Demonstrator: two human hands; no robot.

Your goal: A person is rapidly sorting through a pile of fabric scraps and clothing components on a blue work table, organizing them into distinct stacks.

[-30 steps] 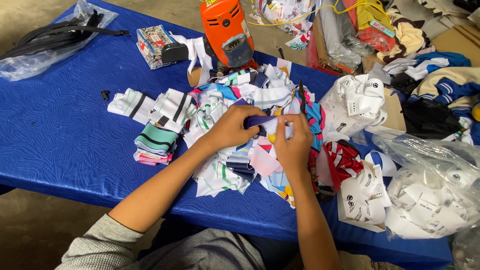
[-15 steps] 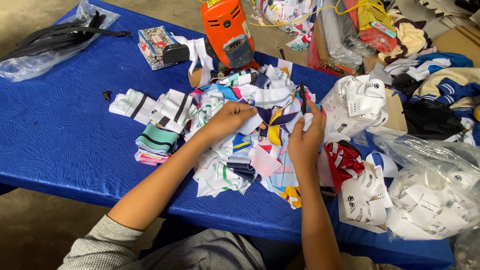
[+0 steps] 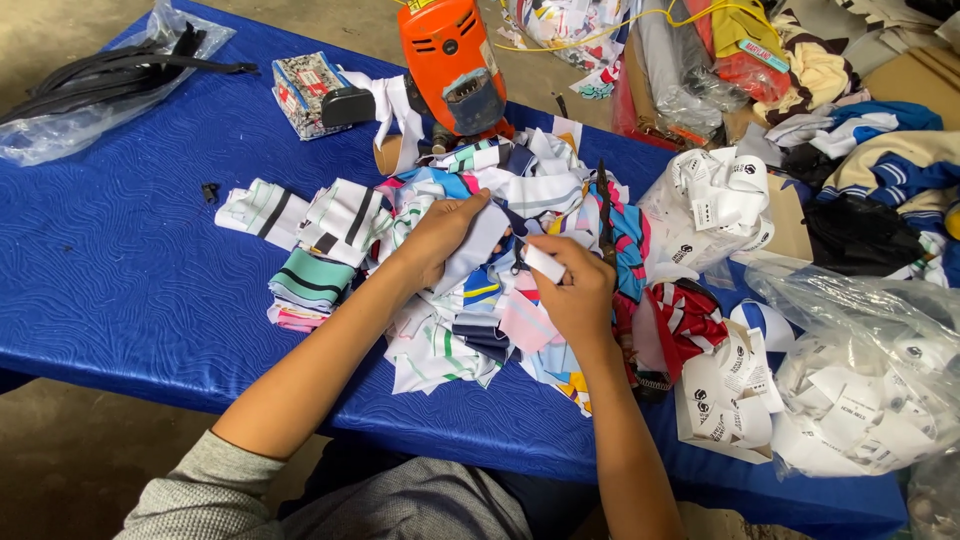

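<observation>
A heap of small striped and coloured fabric pieces lies on the blue table. My left hand rests on top of the heap and grips a white fabric piece. My right hand sits just right of it, pinching a small white label between thumb and fingers. A dark pair of scissors lies on the heap, just beyond my right hand.
An orange machine stands at the back. A small printed box and a clear bag of black straps lie at the left. Bundles of white labels and clear bags of labels fill the right side.
A second ago both hands held a dark blue piece together. Now it is gone from them; the left hand grips white fabric and the right holds a white label.
</observation>
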